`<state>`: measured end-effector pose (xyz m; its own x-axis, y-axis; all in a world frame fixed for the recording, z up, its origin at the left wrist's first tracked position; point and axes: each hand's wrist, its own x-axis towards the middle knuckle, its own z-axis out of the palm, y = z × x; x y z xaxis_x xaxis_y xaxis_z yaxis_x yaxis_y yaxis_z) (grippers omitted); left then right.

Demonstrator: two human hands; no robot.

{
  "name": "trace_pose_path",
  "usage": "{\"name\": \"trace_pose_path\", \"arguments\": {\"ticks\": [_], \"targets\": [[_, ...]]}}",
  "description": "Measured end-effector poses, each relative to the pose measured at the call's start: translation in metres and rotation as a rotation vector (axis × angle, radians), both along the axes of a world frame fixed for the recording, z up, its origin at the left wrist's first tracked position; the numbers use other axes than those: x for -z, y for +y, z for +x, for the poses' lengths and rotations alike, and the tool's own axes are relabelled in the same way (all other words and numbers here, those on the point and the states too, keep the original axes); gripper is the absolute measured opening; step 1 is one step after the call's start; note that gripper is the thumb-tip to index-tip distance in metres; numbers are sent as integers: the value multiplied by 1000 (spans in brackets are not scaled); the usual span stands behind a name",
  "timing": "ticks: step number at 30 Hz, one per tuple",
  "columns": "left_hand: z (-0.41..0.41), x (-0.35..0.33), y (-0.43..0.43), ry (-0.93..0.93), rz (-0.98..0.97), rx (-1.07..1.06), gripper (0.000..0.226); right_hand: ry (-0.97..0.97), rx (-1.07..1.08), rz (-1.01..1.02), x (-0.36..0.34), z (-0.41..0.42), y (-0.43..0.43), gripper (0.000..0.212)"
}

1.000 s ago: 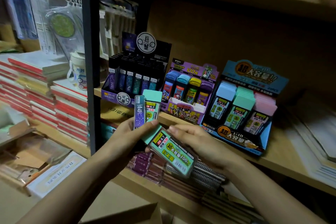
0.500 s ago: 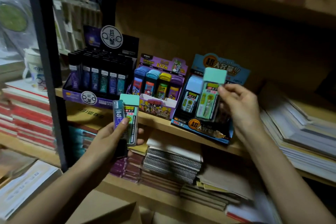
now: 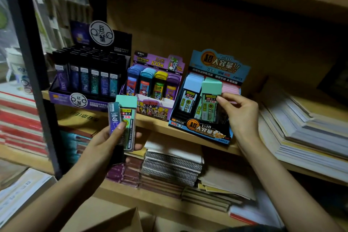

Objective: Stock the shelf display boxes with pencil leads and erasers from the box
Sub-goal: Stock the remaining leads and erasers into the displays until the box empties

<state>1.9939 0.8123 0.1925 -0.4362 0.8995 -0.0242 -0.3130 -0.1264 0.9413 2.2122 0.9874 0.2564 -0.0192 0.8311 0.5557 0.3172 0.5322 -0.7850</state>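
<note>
My right hand (image 3: 239,113) pinches a green-capped lead case (image 3: 210,98) standing in the middle column of the blue display box (image 3: 199,132), between a blue-capped case (image 3: 192,90) and pink ones (image 3: 230,88). My left hand (image 3: 111,143) grips two cases in front of the shelf edge: a second green-capped lead case (image 3: 128,117) and a slim purple lead case (image 3: 113,118). A black display box (image 3: 62,98) of dark lead cases and a purple display box (image 3: 154,109) of coloured cases stand to the left on the same shelf.
A black upright post (image 3: 32,73) rises at the left. Stacked paper (image 3: 305,133) lies right of the blue box. Spiral notebooks (image 3: 169,167) fill the shelf below. A cardboard box flap (image 3: 120,220) shows at the bottom; red-edged book stacks (image 3: 18,122) sit far left.
My right hand has lowered its green-capped case from above the blue display box down into the middle column. My left hand keeps holding its two cases at much the same spot.
</note>
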Motion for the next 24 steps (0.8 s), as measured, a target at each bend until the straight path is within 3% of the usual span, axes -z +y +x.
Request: {"name": "trace_pose_path", "arguments": {"ticks": [5, 16, 24], "targets": [[1, 0, -1, 5, 8, 17, 33, 61, -12, -58, 3, -8, 1, 24], [2, -1, -2, 42, 43, 49, 36, -10, -10, -71, 2, -2, 4, 20], [3, 0, -2, 54, 51, 72, 34, -264, 122, -77, 9, -1, 2, 19]]}}
